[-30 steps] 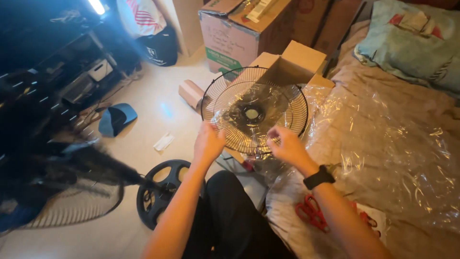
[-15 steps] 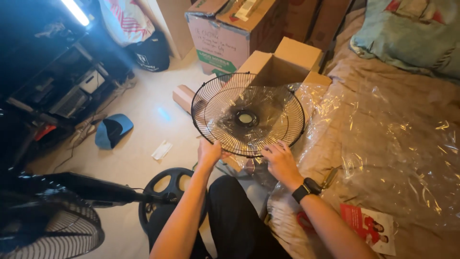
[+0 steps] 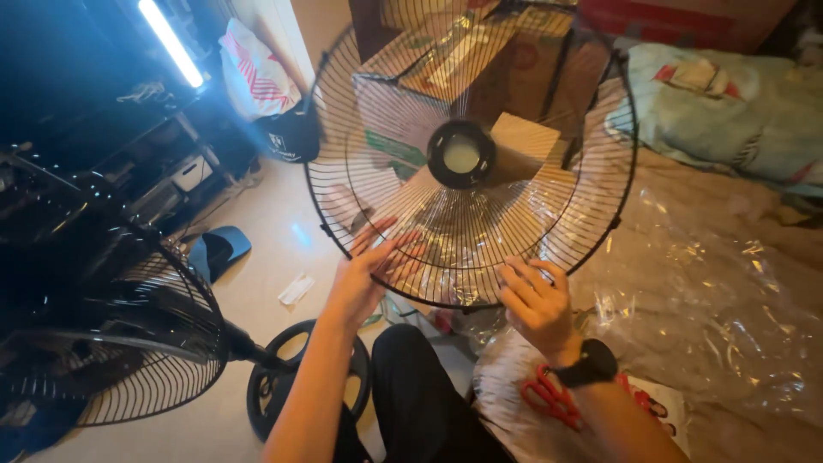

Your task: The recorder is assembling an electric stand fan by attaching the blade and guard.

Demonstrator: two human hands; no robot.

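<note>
A black wire fan grill point(image 3: 471, 154) is held up close to the camera, tilted, with its round hub above and between the two hands. The lower rim is gripped by the right hand point(image 3: 538, 304), fingers curled fairly narrow around the wires at the bottom edge. The left hand point(image 3: 369, 274) is laid flat against the lower left of the grill, fingers point(image 3: 390, 249) spread wide and pressed on the wires rather than wrapped round them, so it's more of a steadying touch than a grip.

Everything else sits below or off to the side of the fingers. Just under the right wrist, red scissors point(image 3: 549, 396) are lying on crinkly clear plastic wrap point(image 3: 711, 300), which is spread over the bed to the right. Behind the grill, past the fingertips, cardboard boxes point(image 3: 403, 94) can be seen through the wires. Left of the left hand, a second fan point(image 3: 111, 343) with its cage on is lying on the floor, and its round black base point(image 3: 296, 343) is just below that forearm. A blue cap point(image 3: 219, 250) is well off to the left.
</note>
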